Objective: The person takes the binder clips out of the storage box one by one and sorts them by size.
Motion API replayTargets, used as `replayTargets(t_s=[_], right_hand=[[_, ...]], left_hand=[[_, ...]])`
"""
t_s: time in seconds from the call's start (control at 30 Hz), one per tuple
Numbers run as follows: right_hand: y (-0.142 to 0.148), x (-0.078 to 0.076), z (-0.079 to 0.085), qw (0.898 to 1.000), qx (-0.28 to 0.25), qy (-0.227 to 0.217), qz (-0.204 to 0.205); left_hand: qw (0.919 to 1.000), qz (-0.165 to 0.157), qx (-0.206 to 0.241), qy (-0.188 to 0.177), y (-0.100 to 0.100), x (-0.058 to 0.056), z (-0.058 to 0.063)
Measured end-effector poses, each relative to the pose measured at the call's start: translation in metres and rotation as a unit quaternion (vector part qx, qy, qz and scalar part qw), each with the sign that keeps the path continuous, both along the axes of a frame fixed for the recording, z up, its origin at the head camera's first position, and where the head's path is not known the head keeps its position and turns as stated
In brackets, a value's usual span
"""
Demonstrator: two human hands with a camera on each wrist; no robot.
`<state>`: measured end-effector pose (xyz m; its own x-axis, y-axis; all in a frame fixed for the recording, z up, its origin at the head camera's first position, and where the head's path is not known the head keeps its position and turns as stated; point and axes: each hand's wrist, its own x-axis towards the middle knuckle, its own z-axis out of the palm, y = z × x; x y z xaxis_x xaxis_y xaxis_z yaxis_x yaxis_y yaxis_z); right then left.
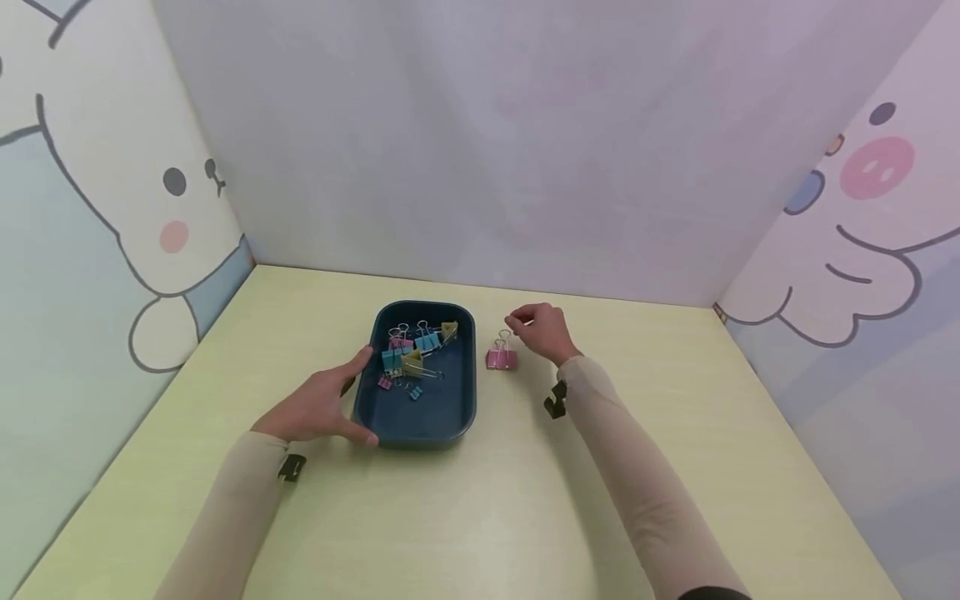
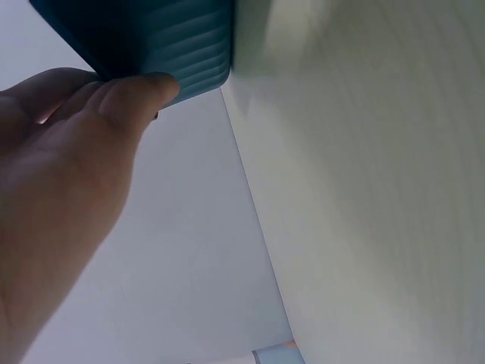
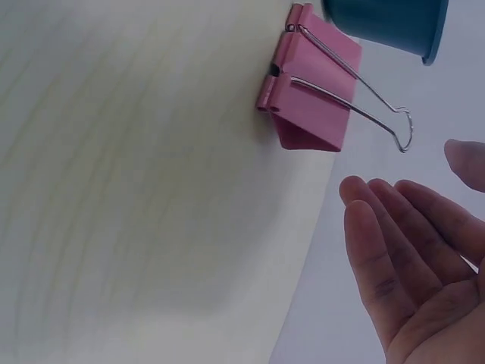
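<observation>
In the head view a dark blue-green tray [image 1: 420, 421] holds several binder clips, among them a blue clip [image 1: 427, 342] and a yellow clip [image 1: 412, 362]. My left hand [image 1: 318, 404] rests against the tray's left side, thumb at its near corner and fingers spread along the wall. A pink binder clip [image 1: 501, 358] stands on the table just right of the tray, its wire handles raised. My right hand [image 1: 546, 332] hovers beside those handles. In the right wrist view its fingers [image 3: 379, 265] are extended, apart from the clip and holding nothing.
The pale yellow table [image 1: 510, 517] runs back to a grey wall [image 1: 480, 150]. Side panels with cartoon animals [image 1: 180, 217] flank it. Small pink and blue clips [image 1: 415, 392] lie low in the tray.
</observation>
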<state>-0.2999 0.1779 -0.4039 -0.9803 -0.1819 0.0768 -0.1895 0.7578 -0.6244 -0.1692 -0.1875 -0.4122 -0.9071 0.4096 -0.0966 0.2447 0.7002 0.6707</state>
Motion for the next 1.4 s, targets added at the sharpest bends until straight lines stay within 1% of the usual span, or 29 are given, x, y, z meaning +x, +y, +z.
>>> replayTargets(t_s=[0.1,0.2,0.3,0.37,0.53,0.63,0.7,0.8,0.9,0.97,1.07,1.2,1.3,1.4], right_hand=[[-0.002,0.001,0.005,1.0,-0.004,0.012,-0.001],[-0.008,0.003,0.01,1.0,-0.011,0.02,-0.012],[-0.017,0.007,0.017,0.999,-0.029,0.02,-0.022],[-0.024,0.012,0.022,0.999,-0.044,0.017,-0.02],[-0.044,0.025,0.03,0.997,-0.071,0.007,0.015],[-0.056,0.034,0.033,0.997,-0.064,-0.001,0.046],[-0.064,0.042,0.034,0.996,-0.046,-0.007,0.077],[-0.076,0.051,0.034,0.991,0.01,0.003,0.135],[-0.088,0.056,0.031,0.979,0.075,0.017,0.189],[-0.095,0.057,0.027,0.97,0.116,0.026,0.21],[-0.104,0.058,0.024,0.961,0.167,0.029,0.22],[-0.113,0.057,0.022,0.952,0.212,0.03,0.218],[-0.118,0.056,0.02,0.95,0.233,0.022,0.209],[-0.121,0.054,0.018,0.948,0.248,0.006,0.199]], left_hand=[[1.0,0.001,-0.003,0.001,0.0,0.0,0.001],[1.0,0.004,-0.002,-0.004,0.0,0.0,0.001],[1.0,0.004,-0.002,-0.007,0.0,0.001,0.002],[1.0,0.005,-0.001,-0.007,0.001,0.001,0.001],[1.0,0.006,0.002,-0.007,0.001,0.002,0.001],[1.0,0.005,0.002,-0.006,0.001,0.003,0.003],[1.0,0.003,0.001,-0.004,0.001,0.004,0.004],[1.0,0.003,-0.002,0.0,0.001,0.004,0.006],[1.0,0.004,0.0,0.0,0.0,0.002,0.005],[1.0,0.003,0.003,-0.003,0.0,0.001,0.003],[0.9999,0.004,0.008,-0.009,-0.002,0.0,0.001],[0.9998,0.005,0.013,-0.013,-0.004,-0.003,-0.003],[0.9997,0.004,0.017,-0.013,-0.006,-0.005,-0.004],[0.9997,0.002,0.019,-0.012,-0.006,-0.006,-0.006]])
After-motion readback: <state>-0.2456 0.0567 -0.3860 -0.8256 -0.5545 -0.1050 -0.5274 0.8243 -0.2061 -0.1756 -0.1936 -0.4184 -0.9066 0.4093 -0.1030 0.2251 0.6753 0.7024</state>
